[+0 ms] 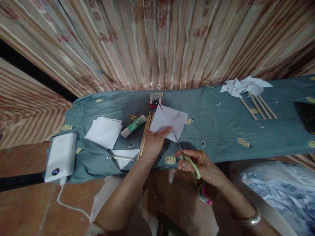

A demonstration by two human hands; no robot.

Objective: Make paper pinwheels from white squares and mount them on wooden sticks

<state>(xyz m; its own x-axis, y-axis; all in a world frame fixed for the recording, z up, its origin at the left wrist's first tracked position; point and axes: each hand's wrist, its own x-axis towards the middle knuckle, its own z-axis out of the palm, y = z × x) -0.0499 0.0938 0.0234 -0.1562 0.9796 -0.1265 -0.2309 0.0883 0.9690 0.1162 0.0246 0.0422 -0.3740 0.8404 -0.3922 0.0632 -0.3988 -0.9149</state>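
Note:
My left hand (156, 141) grips a square white sheet of paper (176, 118) near its lower left edge, thumb on top. A slit runs in from the sheet's upper left corner, and creases cross its middle. In my right hand (197, 162) is a pair of scissors (193, 166) with light green handles. Their blades meet the paper's lower edge and point toward its centre. Thin wooden sticks (148, 122) lie beside and partly under my left hand. A small open box (155, 101) with dark contents stands just behind the sheet.
A paper stack (104, 132), a glue stick (134, 126) and a pen (121, 157) on a paper triangle (125, 153) lie left. A white power bank (61, 154) with a cable sits at the left edge. Paper pinwheels (246, 86) on sticks lie right; a dark device (305, 114) is beyond.

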